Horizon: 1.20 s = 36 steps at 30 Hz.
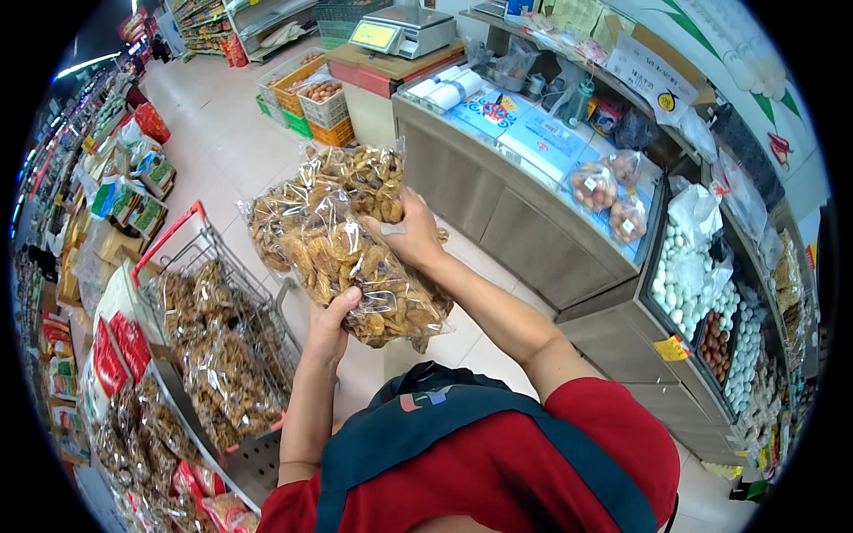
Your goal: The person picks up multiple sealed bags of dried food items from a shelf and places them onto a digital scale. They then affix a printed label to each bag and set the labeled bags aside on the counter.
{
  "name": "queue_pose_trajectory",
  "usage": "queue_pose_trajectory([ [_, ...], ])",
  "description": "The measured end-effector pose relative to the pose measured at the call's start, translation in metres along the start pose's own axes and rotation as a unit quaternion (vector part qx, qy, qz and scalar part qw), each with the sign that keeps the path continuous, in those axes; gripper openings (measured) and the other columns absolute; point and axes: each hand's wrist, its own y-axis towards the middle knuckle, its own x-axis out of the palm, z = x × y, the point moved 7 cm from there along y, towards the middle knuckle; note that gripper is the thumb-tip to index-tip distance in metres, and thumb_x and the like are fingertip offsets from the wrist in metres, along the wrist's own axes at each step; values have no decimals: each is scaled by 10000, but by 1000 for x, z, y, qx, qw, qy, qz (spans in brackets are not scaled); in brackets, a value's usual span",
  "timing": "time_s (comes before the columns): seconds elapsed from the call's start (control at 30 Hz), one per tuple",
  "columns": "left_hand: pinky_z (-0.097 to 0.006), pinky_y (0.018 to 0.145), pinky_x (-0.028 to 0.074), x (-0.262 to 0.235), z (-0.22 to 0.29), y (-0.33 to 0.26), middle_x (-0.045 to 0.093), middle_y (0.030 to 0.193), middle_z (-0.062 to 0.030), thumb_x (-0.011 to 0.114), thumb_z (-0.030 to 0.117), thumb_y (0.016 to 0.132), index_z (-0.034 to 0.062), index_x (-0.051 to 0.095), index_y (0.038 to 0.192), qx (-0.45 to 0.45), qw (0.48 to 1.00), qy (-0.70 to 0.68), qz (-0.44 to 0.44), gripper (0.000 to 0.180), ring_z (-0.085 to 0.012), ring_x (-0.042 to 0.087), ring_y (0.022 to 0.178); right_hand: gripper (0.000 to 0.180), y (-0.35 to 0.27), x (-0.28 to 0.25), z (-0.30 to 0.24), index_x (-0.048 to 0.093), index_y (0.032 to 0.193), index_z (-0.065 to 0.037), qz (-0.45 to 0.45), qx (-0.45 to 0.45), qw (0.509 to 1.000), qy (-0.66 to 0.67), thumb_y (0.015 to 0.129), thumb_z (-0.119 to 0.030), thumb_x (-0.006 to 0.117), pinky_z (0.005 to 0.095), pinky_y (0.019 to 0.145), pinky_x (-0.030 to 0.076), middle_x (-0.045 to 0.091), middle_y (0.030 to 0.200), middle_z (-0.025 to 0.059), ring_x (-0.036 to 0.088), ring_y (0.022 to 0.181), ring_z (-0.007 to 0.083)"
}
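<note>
Several clear plastic bags of brown dried food (342, 258), perhaps dried mushrooms, are stacked between my hands in front of my body. My left hand (330, 324) grips the near left side of the stack, its thumb on top and the other fingers hidden below. Around the far right bag curls my right hand (411, 233), thumb toward the middle and fingers against the wrap. To the left stands a wire shopping cart (200, 218) with red trim, holding similar bags of dark brown dried food (222, 373).
At right, a wooden counter (524, 231) carries bagged eggs (593, 185) and bins of loose pale eggs (680, 284). A scale (404, 34) sits on a box beyond. Egg crates (327, 105) stand on the floor (213, 98). Shelf goods and red packets (111, 360) line the left.
</note>
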Motion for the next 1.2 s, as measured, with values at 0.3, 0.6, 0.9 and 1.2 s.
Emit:
queue_pose_trajectory([
  [0.3, -338, 957, 435, 18, -9, 188, 557, 1211, -88, 732, 168, 771, 5, 424, 1309, -25, 996, -27, -80, 641, -195, 545, 1102, 558, 143, -4, 84, 588, 1150, -71, 39, 37, 999, -1, 684, -329, 755, 430, 889, 443, 617, 1037, 159, 568, 1004, 343],
  [0.6, -314, 875, 485, 144, -77, 366, 547, 1167, -65, 736, 197, 792, 66, 309, 1357, -143, 963, -88, -211, 720, -156, 564, 1021, 483, 266, -136, 181, 584, 1122, -22, 112, 75, 989, -63, 702, -191, 754, 363, 825, 488, 671, 1004, 151, 648, 913, 274],
  [0.9, -415, 1012, 409, 294, -147, 504, 474, 1318, -75, 665, 259, 855, 72, 366, 1369, -207, 940, -88, -257, 623, -222, 455, 1219, 542, 370, -282, 333, 579, 1148, -50, 135, 126, 962, -200, 702, -287, 775, 392, 838, 472, 662, 1024, 178, 627, 946, 354],
  [1.2, -406, 891, 504, 295, -285, 645, 417, 1331, -173, 754, 213, 762, 93, 107, 1457, -293, 954, 44, -55, 957, -283, 522, 1154, 878, 422, -335, 519, 462, 1298, 62, -43, 373, 908, -185, 705, -522, 744, 368, 1018, 379, 533, 1283, 231, 527, 1173, 311],
])
